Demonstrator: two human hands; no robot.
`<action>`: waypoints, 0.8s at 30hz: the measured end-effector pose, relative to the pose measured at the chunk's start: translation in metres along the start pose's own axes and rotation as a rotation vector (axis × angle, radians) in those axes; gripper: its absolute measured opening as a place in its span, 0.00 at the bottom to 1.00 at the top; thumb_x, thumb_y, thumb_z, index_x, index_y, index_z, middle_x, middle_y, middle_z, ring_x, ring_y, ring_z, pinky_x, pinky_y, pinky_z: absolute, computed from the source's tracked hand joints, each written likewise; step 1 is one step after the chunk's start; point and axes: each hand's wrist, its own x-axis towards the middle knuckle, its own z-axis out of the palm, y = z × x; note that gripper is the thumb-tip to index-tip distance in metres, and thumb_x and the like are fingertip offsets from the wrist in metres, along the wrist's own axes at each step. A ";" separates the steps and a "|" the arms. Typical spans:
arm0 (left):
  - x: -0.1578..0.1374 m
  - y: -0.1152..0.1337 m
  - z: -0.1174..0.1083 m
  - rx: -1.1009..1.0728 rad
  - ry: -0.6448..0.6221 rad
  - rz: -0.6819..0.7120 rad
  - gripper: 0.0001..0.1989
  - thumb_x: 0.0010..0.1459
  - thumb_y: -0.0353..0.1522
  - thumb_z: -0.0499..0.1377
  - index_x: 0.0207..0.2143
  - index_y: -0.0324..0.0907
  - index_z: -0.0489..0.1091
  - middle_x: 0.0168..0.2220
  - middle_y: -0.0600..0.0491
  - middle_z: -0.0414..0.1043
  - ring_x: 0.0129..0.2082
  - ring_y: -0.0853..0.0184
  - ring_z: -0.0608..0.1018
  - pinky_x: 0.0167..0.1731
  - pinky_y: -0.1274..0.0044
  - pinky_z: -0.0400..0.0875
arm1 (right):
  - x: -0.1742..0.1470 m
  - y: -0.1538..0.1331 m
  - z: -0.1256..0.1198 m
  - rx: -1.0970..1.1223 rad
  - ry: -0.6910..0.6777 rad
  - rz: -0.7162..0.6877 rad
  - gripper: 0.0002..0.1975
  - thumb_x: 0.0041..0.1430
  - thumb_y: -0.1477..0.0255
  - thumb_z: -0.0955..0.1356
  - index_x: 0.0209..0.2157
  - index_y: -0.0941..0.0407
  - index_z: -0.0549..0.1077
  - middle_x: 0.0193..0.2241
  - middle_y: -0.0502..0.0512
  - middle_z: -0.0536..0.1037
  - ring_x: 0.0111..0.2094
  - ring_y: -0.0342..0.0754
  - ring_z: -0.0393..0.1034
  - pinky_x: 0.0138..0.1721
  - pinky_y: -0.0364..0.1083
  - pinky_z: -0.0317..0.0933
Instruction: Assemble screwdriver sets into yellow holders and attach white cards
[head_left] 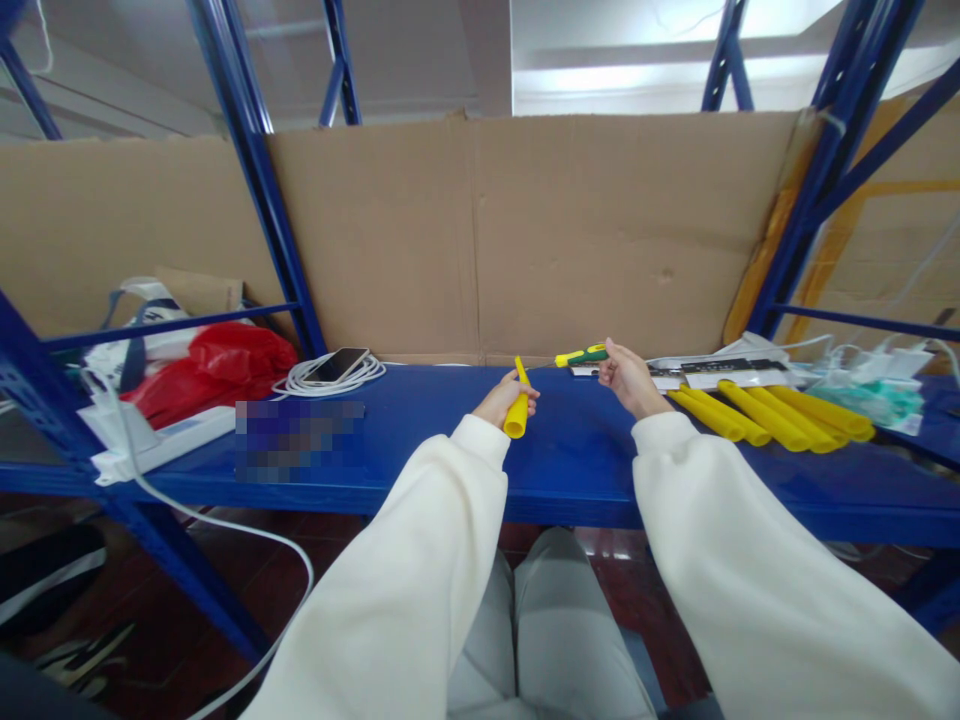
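My left hand (498,402) is closed around a yellow plastic tube (516,415), whose open round end faces me. In my right hand (628,378) is a screwdriver (581,356) with a yellow and green handle, gripped near the handle's butt end. Its thin shaft points left toward the top of the tube; I cannot tell whether the tip touches it. Both hands are above the blue shelf (435,460). Several more yellow tubes (772,415) lie side by side on the shelf, to the right of my right hand.
A cardboard sheet (375,230) stands along the back between blue posts. On the left lie a phone (339,366) on a coiled white cable (300,380), a red bag (217,365) and a white power strip (169,445). Green-white packaging (870,390) sits far right.
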 end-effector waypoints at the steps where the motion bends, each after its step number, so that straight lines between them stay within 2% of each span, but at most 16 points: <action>1: 0.001 0.000 0.000 -0.005 0.000 0.001 0.43 0.51 0.13 0.52 0.65 0.48 0.45 0.26 0.59 0.63 0.14 0.78 0.62 0.14 0.86 0.55 | 0.000 -0.001 0.000 -0.002 -0.012 0.004 0.20 0.49 0.59 0.76 0.25 0.55 0.65 0.12 0.43 0.64 0.14 0.37 0.57 0.15 0.36 0.50; 7: -0.001 0.000 0.001 0.003 0.012 0.000 0.41 0.51 0.13 0.51 0.65 0.47 0.47 0.26 0.58 0.64 0.13 0.77 0.63 0.14 0.86 0.56 | -0.004 -0.004 0.002 0.000 -0.075 -0.006 0.14 0.54 0.63 0.74 0.28 0.54 0.67 0.16 0.44 0.68 0.17 0.37 0.62 0.19 0.36 0.58; 10: -0.004 0.001 0.002 0.011 0.015 -0.004 0.41 0.52 0.13 0.50 0.65 0.46 0.46 0.26 0.58 0.63 0.14 0.77 0.63 0.14 0.86 0.56 | -0.002 -0.002 0.001 0.001 -0.069 -0.025 0.16 0.52 0.62 0.75 0.27 0.54 0.66 0.15 0.42 0.66 0.16 0.37 0.59 0.17 0.36 0.55; 14: -0.006 0.002 0.003 0.016 0.017 -0.013 0.42 0.51 0.14 0.50 0.66 0.47 0.45 0.26 0.58 0.64 0.14 0.77 0.63 0.14 0.85 0.57 | 0.001 -0.001 0.000 0.012 0.006 -0.020 0.20 0.50 0.61 0.75 0.24 0.54 0.62 0.15 0.43 0.65 0.15 0.37 0.58 0.15 0.37 0.53; 19: -0.006 0.002 0.002 0.035 0.003 -0.020 0.42 0.51 0.14 0.51 0.65 0.48 0.46 0.27 0.58 0.64 0.14 0.77 0.63 0.15 0.85 0.58 | 0.001 -0.003 0.002 0.006 0.057 0.027 0.17 0.52 0.62 0.74 0.25 0.54 0.63 0.15 0.43 0.66 0.14 0.37 0.57 0.13 0.37 0.52; 24: -0.005 0.002 0.002 0.031 0.003 -0.025 0.42 0.51 0.14 0.52 0.65 0.48 0.46 0.27 0.58 0.64 0.14 0.77 0.63 0.14 0.85 0.57 | -0.002 -0.002 0.002 -0.024 0.052 -0.028 0.21 0.48 0.57 0.76 0.25 0.53 0.63 0.11 0.40 0.60 0.13 0.37 0.54 0.13 0.37 0.49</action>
